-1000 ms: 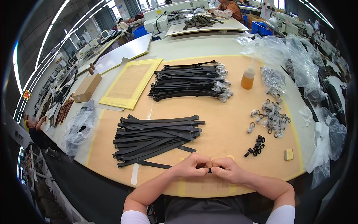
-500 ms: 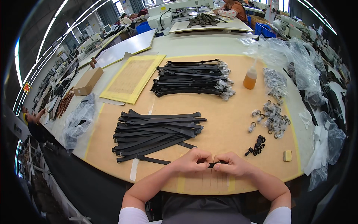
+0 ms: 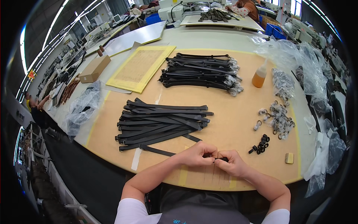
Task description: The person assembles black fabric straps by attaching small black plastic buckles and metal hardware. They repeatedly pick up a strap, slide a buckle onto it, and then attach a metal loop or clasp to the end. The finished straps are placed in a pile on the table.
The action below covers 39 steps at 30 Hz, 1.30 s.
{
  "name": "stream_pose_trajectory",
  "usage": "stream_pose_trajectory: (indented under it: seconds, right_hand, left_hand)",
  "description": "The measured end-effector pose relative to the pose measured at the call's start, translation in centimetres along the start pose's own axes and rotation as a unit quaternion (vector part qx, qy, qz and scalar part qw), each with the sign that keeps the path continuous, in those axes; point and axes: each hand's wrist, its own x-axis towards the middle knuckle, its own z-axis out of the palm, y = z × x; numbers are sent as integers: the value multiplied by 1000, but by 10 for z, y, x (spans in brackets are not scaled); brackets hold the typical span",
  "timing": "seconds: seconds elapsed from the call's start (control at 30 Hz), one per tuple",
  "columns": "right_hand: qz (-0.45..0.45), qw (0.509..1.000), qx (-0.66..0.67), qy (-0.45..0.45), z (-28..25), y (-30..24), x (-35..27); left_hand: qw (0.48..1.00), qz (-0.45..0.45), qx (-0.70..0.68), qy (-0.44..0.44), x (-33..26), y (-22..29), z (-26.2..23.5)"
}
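My left hand (image 3: 199, 154) and my right hand (image 3: 232, 163) meet over the near edge of the work board, thumbs and fingers pinched together. Between them is the end of a black strap (image 3: 158, 150), which runs out to the left beneath my left wrist. A dark bit shows at my right fingertips, but its exact form is hidden by the fingers. Just beyond my left hand lies a loose pile of black straps (image 3: 160, 125) with small buckles at their left ends. To the right of my hands sits a small heap of black rings (image 3: 260, 145).
Farther back lie bundled straps with wrapped ends (image 3: 199, 72), a yellow-edged board (image 3: 141, 69) and a cardboard box (image 3: 95, 69). On the right are an amber-liquid bottle (image 3: 259, 76), plastic-wrapped rings (image 3: 280, 119), a yellowish block (image 3: 289, 158) and clear plastic bags (image 3: 313, 71).
My hands have drawn closer and turned, so less of the strap shows between them. The right hand's fingers now tilt downward. The whole view has shifted slightly.
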Motion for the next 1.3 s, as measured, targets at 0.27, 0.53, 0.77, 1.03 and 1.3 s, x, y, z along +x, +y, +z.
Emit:
stream_pose_trajectory:
  seconds: [0.27, 0.53, 0.77, 1.03, 1.3]
  right_hand:
    - [-6, 996, 66, 61, -18, -1, -2]
    - [10, 993, 114, 35, -51, -3, 3]
    - [-2, 997, -16, 72, -75, -42, 45]
    - [-70, 906, -333, 250, -176, 8, 165]
    - [-2, 941, -289, 178, -128, -14, 104]
  left_hand:
    - [986, -1, 158, 55, -5, 20, -8]
    - [937, -38, 314, 150, -48, 23, -27]
    - [892, -26, 416, 177, -41, 87, -109]
    - [777, -70, 593, 200, 62, -23, -227]
    - [908, 5, 398, 129, 36, -9, -180]
